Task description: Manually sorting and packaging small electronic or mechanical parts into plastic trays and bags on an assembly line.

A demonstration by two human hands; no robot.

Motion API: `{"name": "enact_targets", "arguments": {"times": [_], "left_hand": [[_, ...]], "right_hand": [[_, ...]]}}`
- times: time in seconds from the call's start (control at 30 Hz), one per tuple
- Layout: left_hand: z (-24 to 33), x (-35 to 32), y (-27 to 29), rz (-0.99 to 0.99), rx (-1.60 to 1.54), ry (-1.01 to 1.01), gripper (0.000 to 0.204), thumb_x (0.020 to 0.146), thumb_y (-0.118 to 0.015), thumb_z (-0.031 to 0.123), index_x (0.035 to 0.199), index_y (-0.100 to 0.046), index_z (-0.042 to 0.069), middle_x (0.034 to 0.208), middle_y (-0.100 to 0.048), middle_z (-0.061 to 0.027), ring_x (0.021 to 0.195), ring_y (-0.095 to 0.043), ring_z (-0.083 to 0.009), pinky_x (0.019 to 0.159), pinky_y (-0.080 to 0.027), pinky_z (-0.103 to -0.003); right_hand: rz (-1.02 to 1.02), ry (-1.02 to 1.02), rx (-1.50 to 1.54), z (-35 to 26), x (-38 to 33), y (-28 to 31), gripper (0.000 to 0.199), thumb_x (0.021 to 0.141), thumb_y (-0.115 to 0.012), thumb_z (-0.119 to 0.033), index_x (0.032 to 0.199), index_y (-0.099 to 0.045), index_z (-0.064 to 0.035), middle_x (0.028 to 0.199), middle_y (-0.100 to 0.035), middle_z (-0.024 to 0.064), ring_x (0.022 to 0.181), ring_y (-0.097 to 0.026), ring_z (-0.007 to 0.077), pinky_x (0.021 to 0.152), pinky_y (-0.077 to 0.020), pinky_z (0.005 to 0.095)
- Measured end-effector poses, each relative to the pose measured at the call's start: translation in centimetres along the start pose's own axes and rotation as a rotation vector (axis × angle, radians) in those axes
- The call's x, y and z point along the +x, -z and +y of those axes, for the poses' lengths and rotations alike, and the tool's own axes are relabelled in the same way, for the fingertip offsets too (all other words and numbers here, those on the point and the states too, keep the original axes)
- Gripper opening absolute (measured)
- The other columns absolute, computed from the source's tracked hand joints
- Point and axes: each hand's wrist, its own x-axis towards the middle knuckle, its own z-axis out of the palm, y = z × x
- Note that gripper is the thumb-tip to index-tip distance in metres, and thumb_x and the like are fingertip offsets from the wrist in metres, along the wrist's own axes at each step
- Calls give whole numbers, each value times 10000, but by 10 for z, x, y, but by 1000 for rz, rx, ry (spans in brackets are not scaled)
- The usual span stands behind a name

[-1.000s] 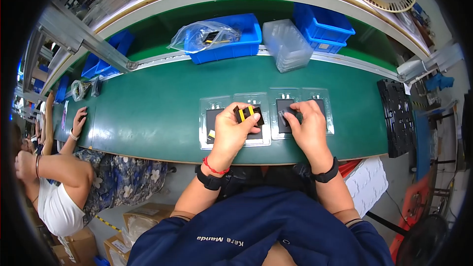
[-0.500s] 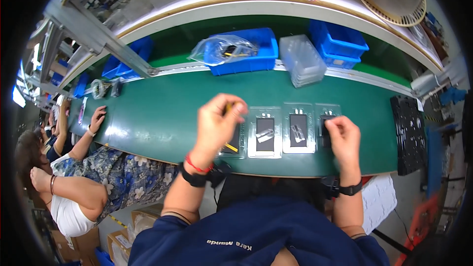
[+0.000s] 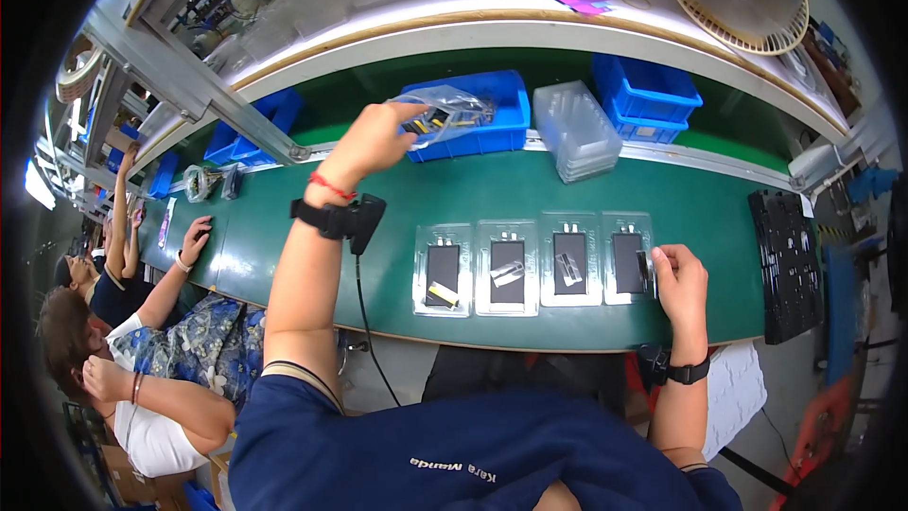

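Green surface [image 3: 700,213] | blue bin [image 3: 509,135] with clear bag [image 3: 449,98], upper centre | four trays [image 3: 532,293] with dark panels [image 3: 508,254], right of centre | left hand [image 3: 375,139] at bag, right hand [image 3: 683,286] at glossy strip [image 3: 647,272]; fingers clamped or apart, I cannot tell | step, I judge: work at bag; next needs gentle pinch

A bare strip of green table [image 3: 501,191] gives passage between the row of four clear plastic trays [image 3: 532,265] and the open blue plastic bin [image 3: 482,140]. The left forearm [image 3: 305,293] and a thin black cable [image 3: 363,308] bar the left side. Room remains between the right grip [image 3: 683,284] and the black slotted panel [image 3: 787,270]; a white-edged shelf [image 3: 511,34] limits height behind.
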Motion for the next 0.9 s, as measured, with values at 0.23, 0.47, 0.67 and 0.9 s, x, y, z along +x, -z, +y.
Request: {"name": "enact_targets", "arguments": {"times": [0.23, 0.47, 0.67, 0.9], "left_hand": [[74, -112, -22, 268, 121, 145, 318, 788, -661, 126, 1086, -632, 20, 1048, -627, -194, 1010, -577, -357, 888, -453, -412], [85, -212, -83, 127, 198, 633, 646, 834, -609, 498, 1291, -479, 60, 1386, -348, -282, 1296, -312, -446, 1037, -239, -603], [-34, -246, -71, 280, 306, 568, 548, 812, -655, 357, 1248, -533, 49, 1347, -410, -264, 1249, -380, -419, 1034, -297, -509], [-207, -326, -18, 243, 280, 632, 485, 914, -562, 313, 1258, -493, -22, 1342, -424, -292, 1264, -386, -423, 1063, -293, -454]], "right_hand": [[-306, -149, 44, -11, 7, -3, 258, 909, -591, -208, 953, -646, 41, 654, -604, 61, 548, -568, 111, 491, -473, 254], [-597, -197, 427, -81, -18, -57, 428, 876, -644, -204, 1170, -561, 96, 667, -640, 102, 535, -604, 126, 483, -495, 265], [-745, 79, 408, -146, -40, -137, 494, 869, -659, -246, 1213, -537, 87, 749, -672, 127, 616, -632, 156, 548, -499, 317], [-863, 363, 625, -226, -64, -220, 513, 836, -648, -246, 1200, -516, 90, 1076, -606, 292, 1008, -606, 373, 866, -476, 424]]}}
